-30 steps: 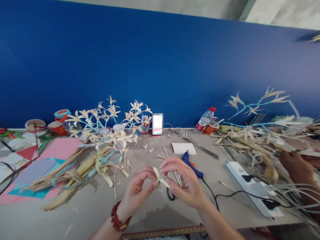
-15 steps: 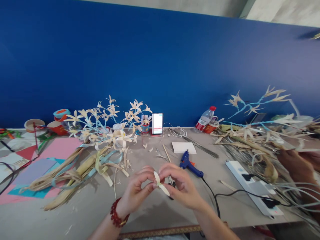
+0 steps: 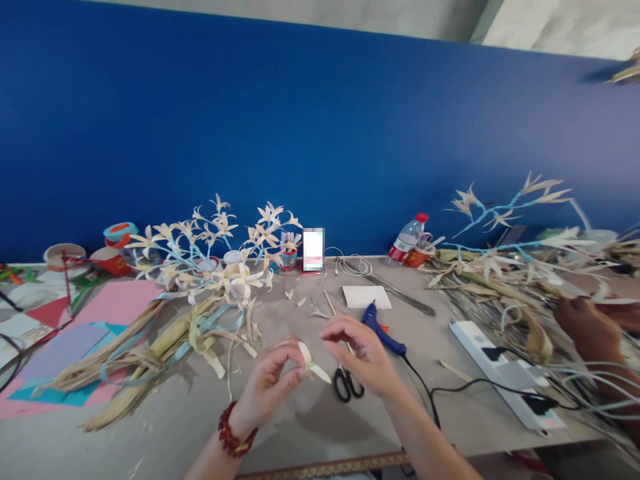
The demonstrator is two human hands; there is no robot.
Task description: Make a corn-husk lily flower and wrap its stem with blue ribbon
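My left hand (image 3: 270, 383), with a red bead bracelet on the wrist, pinches a small pale husk flower (image 3: 311, 362) between thumb and fingers above the table (image 3: 160, 427). My right hand (image 3: 363, 357) hovers just right of the flower, fingers curled and a little apart, no longer touching the petals. Black-handled scissors (image 3: 347, 383) lie on the table right under my right hand. A blue glue gun (image 3: 383, 330) lies beyond it with its cord running toward me.
A bundle of husk flowers on blue stems (image 3: 210, 253) and dried husks (image 3: 145, 347) lie at left over coloured paper (image 3: 95, 320). A white power strip (image 3: 505, 373), more husks and another person's hand (image 3: 590, 327) are at right. A water bottle (image 3: 406, 240) stands by the blue wall.
My right hand has let go of the flower and drawn slightly right, uncovering the scissors. The left hand keeps hold of the flower. The view has shifted a little.
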